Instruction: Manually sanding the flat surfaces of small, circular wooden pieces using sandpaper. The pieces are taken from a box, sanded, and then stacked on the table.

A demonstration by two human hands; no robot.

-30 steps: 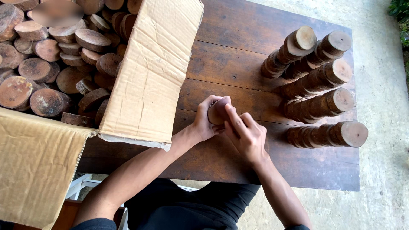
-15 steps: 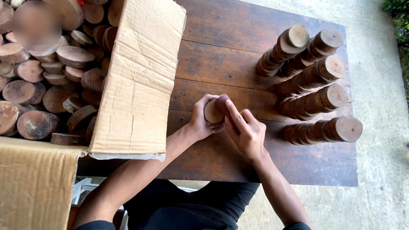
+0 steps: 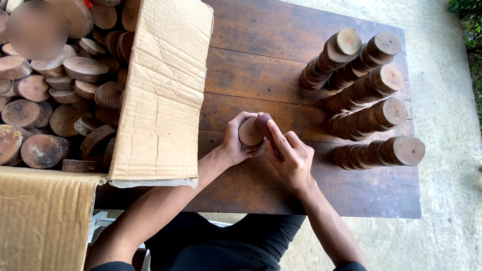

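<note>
While the person is sitting at the near edge of the dark brown plank table (image 3: pixel 261 70), both hands are working just above its middle. The left hand (image 3: pixel 235 145) is closing around a small stack of round, bark-edged wooden slices (image 3: pixel 251 131), thumb and fingers wrapped about the rim. The right hand (image 3: pixel 291 159) is pressing its extended fingers against the stack's far side, palm partly open, gripping nothing else. Slices could be slipping out if the right-hand pressure eases, since only finger contact is aligning them. To the left, an open brown cardboard box (image 3: pixel 160 95) is holding loose cut wooden discs (image 3: pixel 55 105). Farther right, five tall columns of stacked wooden slices (image 3: pixel 371 90) are standing close together; a careless knock could be toppling them.
</note>
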